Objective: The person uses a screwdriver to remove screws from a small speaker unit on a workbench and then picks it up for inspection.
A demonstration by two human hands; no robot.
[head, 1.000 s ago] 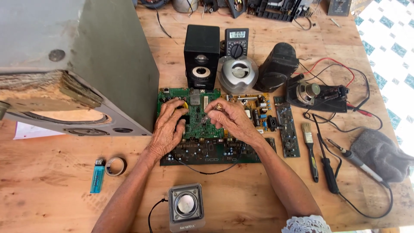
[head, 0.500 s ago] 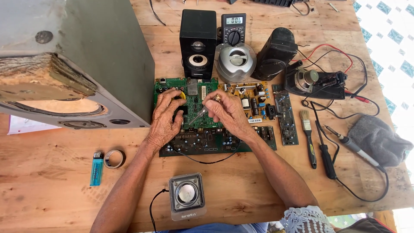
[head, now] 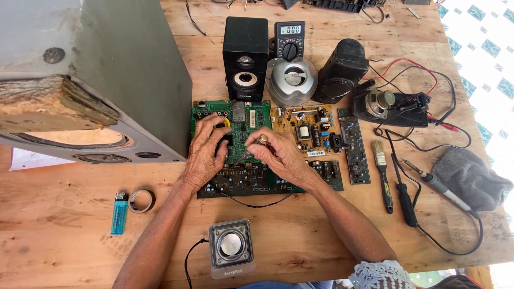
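My left hand [head: 205, 154] lies on the left part of a green circuit board [head: 251, 115], fingers curled over its parts. My right hand [head: 278, 155] is closed on a small screwdriver [head: 251, 149] with a round metal cap; its tip points down-left onto the board, close to my left fingers. To the right of the green board lies a tan board [head: 310, 129] with a transformer and capacitors, and beside that a narrow dark strip board [head: 354, 152]. The lower dark section of the board [head: 251, 182] sits under my wrists.
A large grey speaker cabinet [head: 107, 80] fills the left. Behind the boards stand a black speaker [head: 246, 59], a multimeter [head: 289, 40], a silver round speaker [head: 293, 80] and a black case [head: 342, 69]. Brush [head: 382, 171], soldering iron [head: 439, 184], grey cloth [head: 471, 176] right; lighter [head: 119, 213], tape roll [head: 141, 200], small speaker [head: 231, 246] near.
The view has shifted slightly downward. My right hand has drawn back a little on the board, with the screwdriver now showing clearly between its fingers. My left hand stays on the board.
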